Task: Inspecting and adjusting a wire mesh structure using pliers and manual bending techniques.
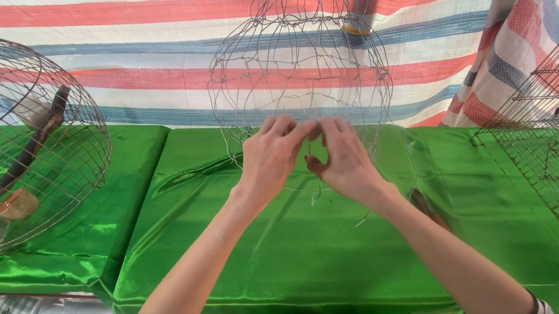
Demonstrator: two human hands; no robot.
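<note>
Head view: green satin cloth (312, 253) under striped tarp (155, 61); left hand (271, 156) and right hand (342, 159) fingers pinched together on wire cage frame (299, 64).

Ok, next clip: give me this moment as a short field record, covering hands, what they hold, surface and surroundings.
left hand: fingertips pinched on thin wire at the lower edge of the wire frame
right hand: pinching the same wire, fingertips meeting the left
surface: green satin cloth
left side: round wire cage lying tilted, wooden perch inside
right side: flat wire mesh panel
backdrop: striped tarp
</note>
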